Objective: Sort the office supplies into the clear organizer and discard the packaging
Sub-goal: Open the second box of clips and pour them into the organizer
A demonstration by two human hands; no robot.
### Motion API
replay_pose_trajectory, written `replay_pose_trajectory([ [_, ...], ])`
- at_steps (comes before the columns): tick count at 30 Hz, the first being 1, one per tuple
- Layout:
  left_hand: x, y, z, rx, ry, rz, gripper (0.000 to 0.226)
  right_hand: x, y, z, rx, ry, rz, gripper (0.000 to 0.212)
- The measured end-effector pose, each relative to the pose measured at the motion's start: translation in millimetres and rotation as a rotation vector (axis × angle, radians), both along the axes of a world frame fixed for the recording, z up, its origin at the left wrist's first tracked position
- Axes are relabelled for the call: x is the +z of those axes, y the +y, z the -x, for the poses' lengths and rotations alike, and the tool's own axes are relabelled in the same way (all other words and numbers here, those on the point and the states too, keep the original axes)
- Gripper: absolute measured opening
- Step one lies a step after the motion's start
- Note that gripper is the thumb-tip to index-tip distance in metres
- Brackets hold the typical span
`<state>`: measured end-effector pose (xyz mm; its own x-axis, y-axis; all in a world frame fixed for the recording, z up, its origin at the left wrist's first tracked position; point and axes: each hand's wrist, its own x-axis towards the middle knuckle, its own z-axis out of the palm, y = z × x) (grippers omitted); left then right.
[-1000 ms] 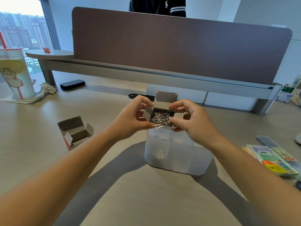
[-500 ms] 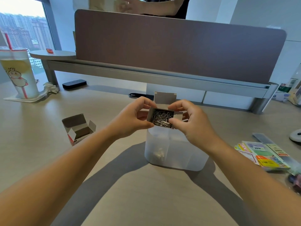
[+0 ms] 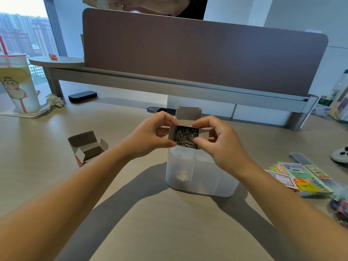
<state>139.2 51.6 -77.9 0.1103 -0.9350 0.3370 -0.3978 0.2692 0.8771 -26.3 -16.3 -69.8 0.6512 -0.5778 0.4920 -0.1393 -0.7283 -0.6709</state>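
Cardboard paperclip box [image 3: 185, 117] pinched between left hand [image 3: 148, 137] and right hand [image 3: 219, 143], above clear organizer [image 3: 199, 178].

I see the open paper-clip box [image 3: 185, 137], lid flap up, full of silver clips, between both grips, directly above the clear organizer [image 3: 199, 178].

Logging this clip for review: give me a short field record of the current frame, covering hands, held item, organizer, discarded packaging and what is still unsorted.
left hand: pinches the clip box
right hand: pinches the clip box
clip box: open, lid flap up, full of paper clips, above the organizer
organizer: on the desk, small metal items in its left compartment
empty box: open, left of the organizer
sticky note packs: unsorted, at right
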Motion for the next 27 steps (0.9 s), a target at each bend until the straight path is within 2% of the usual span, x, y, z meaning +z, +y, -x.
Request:
replay_pose_trajectory([
  [27,0.8,3.7,0.9,-0.026,0.083,-0.019,0.035,-0.1,5.1,-0.6,-0.014,0.071,0.090,0.028],
])
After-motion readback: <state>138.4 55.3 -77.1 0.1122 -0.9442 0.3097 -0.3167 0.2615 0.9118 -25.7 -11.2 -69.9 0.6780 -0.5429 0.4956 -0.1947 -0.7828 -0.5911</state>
